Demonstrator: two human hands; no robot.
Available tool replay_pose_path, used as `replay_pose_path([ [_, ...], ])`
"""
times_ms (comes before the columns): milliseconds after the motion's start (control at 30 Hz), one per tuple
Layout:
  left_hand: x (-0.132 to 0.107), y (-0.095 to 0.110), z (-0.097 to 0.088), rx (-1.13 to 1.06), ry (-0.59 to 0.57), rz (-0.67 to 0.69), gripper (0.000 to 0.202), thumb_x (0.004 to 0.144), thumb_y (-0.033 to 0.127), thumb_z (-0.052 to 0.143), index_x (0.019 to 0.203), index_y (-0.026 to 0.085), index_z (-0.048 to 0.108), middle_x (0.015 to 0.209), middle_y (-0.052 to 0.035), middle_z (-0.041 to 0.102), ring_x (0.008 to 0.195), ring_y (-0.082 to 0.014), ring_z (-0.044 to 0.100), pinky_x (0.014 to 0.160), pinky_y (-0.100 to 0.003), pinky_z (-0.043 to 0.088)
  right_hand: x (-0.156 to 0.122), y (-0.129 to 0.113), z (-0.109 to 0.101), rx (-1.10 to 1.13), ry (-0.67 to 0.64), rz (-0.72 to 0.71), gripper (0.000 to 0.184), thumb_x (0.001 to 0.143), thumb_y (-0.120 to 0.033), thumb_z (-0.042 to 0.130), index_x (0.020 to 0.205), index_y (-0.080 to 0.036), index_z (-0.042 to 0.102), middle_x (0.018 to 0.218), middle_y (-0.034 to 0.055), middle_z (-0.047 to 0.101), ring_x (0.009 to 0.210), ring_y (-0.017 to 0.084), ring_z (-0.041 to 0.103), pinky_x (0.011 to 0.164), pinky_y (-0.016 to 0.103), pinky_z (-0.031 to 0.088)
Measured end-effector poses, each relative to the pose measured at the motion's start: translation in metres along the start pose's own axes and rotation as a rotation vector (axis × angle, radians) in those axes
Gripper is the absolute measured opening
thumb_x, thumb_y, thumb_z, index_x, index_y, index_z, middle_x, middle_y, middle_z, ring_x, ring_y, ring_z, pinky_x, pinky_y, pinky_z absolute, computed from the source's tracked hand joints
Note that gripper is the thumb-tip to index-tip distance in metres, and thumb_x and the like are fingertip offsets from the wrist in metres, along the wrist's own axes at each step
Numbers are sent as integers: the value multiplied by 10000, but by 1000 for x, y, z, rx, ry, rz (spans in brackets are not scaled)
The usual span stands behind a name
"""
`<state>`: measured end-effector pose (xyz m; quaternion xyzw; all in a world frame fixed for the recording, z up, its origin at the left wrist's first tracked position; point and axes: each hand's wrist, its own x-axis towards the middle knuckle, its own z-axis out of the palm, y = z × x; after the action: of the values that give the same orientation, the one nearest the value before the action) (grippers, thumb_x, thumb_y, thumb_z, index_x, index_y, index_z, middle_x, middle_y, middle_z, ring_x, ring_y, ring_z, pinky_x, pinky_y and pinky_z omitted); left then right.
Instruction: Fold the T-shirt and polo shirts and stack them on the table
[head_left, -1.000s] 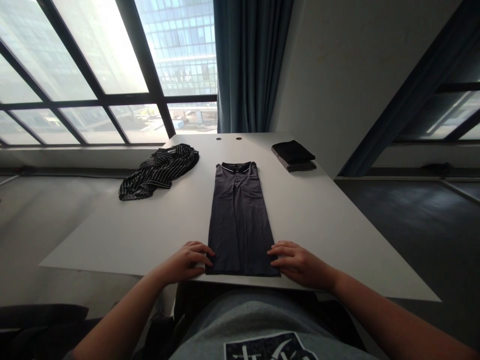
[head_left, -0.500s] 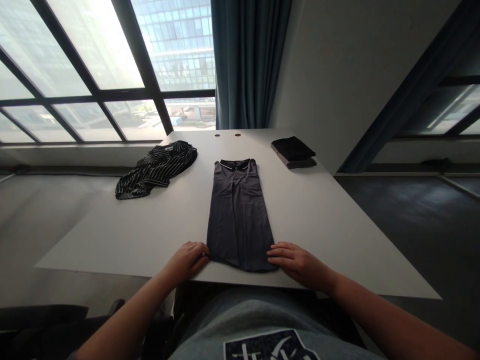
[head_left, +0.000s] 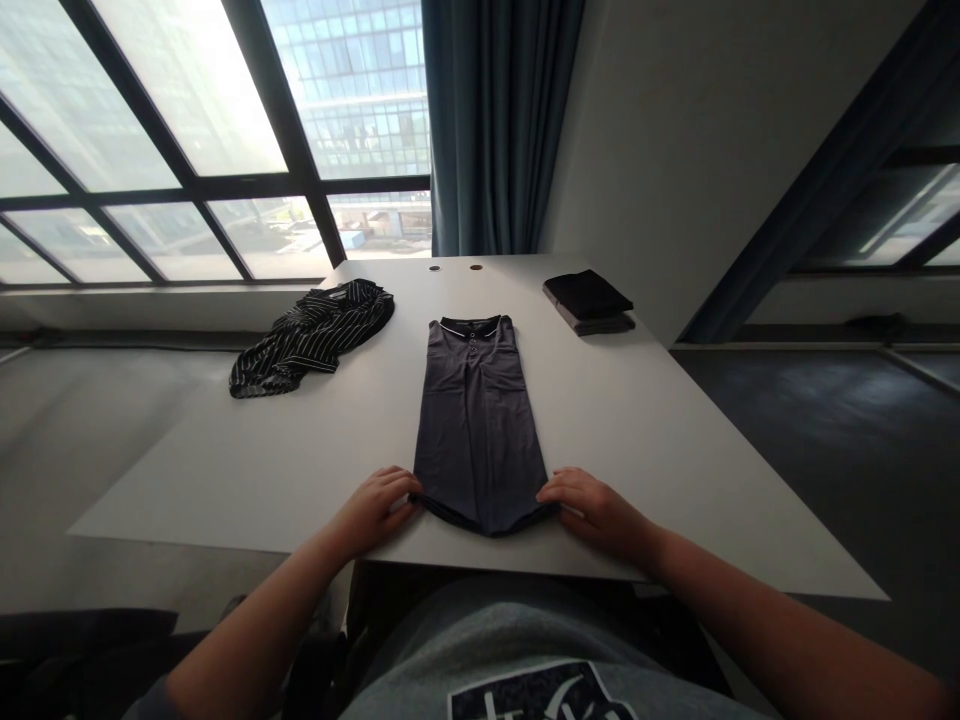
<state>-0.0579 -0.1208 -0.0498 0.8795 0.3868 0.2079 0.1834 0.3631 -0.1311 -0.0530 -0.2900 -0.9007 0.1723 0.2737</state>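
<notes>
A dark grey polo shirt (head_left: 478, 425) with a black, white-edged collar lies folded into a long narrow strip on the table, collar away from me. My left hand (head_left: 382, 508) pinches the left corner of its near hem. At the right corner of the hem, my right hand (head_left: 596, 512) is closed on the cloth in the same way. Both corners are slightly lifted, and the hem sags in a curve between my hands.
The white table (head_left: 637, 430) has its near edge just in front of my body. A crumpled black striped garment (head_left: 315, 338) lies at the far left. Folded black and grey clothes (head_left: 589, 302) are stacked at the far right, before a blue curtain (head_left: 499, 130).
Both hands have taken hold of the hem corners and raised them a little, moving slightly away from me. The hem now curls up at its sides.
</notes>
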Motion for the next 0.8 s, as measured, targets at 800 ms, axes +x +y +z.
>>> replay_pose_path([
  [800, 129, -70, -33, -79, 174, -285, 232, 934, 429, 555, 892, 220, 648, 743, 28, 669, 657, -146, 558, 647, -274, 420, 108, 99, -4, 236, 425, 636, 303, 894, -470, 595, 919, -199, 728, 803, 39, 751, 701, 203, 652, 681, 305, 512],
])
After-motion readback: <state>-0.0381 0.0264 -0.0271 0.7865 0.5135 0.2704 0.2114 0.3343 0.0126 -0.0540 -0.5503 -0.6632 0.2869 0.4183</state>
